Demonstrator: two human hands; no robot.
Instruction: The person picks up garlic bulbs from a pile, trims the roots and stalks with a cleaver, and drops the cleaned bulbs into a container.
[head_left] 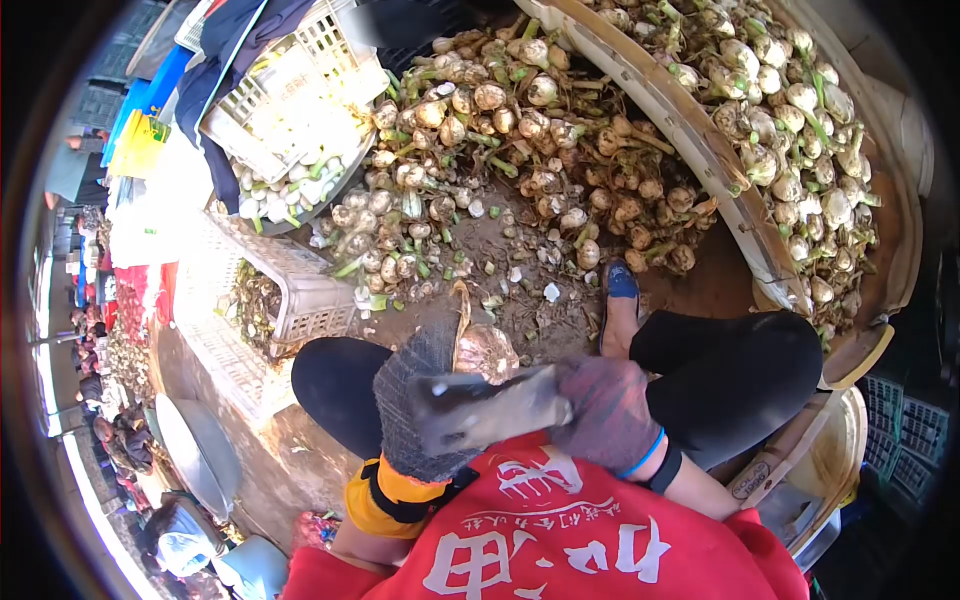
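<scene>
My left hand [415, 395], in a grey knit glove with an orange cuff, grips a garlic bulb [487, 350] whose dry stalk curves upward. My right hand [605, 415], in a dark reddish glove, holds a wide-bladed knife [480, 410]; the blade lies across my left glove just below the bulb. Both hands sit over my lap, between my knees in black trousers, above my red apron [560, 530].
A big heap of garlic bulbs [520, 150] lies on the dirt ahead. A round woven tray [700, 150] at upper right holds more bulbs. White plastic crates [300, 90] stand at left, one with trimmed bulbs. Other people sit far left.
</scene>
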